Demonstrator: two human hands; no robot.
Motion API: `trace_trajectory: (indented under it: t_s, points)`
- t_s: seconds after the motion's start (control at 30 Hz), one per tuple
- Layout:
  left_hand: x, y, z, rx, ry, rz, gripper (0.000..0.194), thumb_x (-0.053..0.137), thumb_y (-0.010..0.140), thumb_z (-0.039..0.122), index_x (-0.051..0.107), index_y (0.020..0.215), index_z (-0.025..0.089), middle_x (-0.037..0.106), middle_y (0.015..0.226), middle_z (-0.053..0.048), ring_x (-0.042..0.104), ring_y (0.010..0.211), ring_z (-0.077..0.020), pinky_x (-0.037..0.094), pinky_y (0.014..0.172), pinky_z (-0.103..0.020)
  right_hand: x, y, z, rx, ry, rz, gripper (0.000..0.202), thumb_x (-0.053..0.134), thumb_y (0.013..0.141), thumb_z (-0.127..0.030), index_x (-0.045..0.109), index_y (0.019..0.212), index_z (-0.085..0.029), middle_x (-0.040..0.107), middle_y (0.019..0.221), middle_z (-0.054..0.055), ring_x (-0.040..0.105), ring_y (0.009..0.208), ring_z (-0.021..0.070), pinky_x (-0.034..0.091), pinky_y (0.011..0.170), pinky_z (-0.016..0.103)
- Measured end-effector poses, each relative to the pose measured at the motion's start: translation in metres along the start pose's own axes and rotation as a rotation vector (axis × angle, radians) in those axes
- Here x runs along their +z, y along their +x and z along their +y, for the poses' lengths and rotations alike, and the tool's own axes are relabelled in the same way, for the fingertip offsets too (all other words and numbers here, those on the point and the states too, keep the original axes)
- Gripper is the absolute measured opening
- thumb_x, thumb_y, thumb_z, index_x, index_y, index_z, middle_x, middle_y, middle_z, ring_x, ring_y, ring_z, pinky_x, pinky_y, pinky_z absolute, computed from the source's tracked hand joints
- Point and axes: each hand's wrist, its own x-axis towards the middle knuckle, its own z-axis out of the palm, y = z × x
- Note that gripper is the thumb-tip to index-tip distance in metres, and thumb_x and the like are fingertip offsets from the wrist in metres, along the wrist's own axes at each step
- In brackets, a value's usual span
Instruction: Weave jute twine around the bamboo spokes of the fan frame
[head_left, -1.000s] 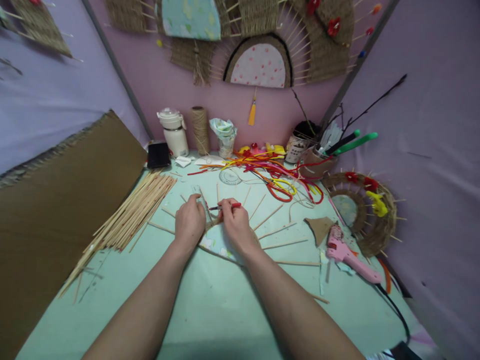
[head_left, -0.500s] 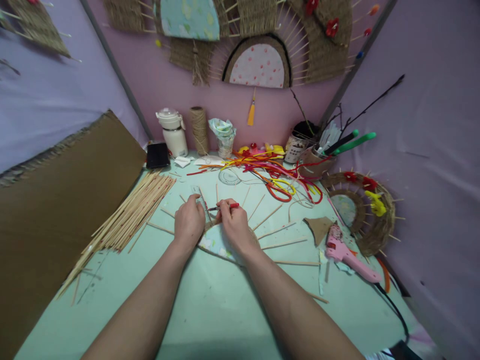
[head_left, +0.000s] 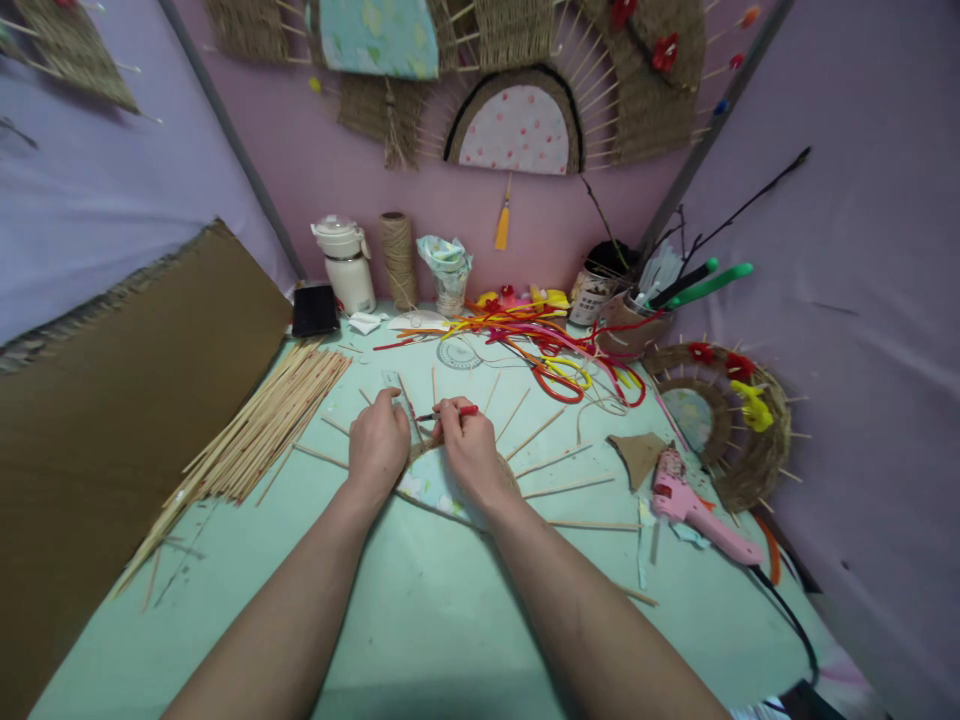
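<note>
A half-round piece covered in floral cloth (head_left: 433,484) lies on the table, with thin sticks (head_left: 541,435) fanning out around its curved edge. My right hand (head_left: 470,450) is closed on a red pen (head_left: 427,416), whose tip points left beside a stick. Across from it, my left hand (head_left: 380,440) has its fingers pressed together on a clear ruler (head_left: 391,381) that lies along a stick near the piece's upper left. Both hands hide parts of the piece.
Loose sticks (head_left: 266,425) lie in a pile at left, beside a brown board (head_left: 142,430). Orange scissors (head_left: 556,383) and colored stems are behind. A pink glue gun (head_left: 701,515) rests at right, near a round woven piece (head_left: 765,450).
</note>
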Motion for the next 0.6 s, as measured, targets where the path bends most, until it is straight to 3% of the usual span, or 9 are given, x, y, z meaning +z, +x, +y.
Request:
trace_trajectory:
  t_s: [0.6]
  points:
    - [0.0023,0.0007,-0.0023,0.015,0.0,0.008,0.04,0.032,0.087,0.024,0.054,0.12,0.017,0.069,0.094,-0.013,0.064,0.094,-0.028,0.045,0.08,-0.037,-0.0003,0.0003,-0.0013,0.02,-0.018,0.001,0.04,0.035,0.092,-0.041,0.053,0.063,-0.021,0.06,0.061,-0.001,0.056,0.059,0.0138,0.039,0.064,0.026]
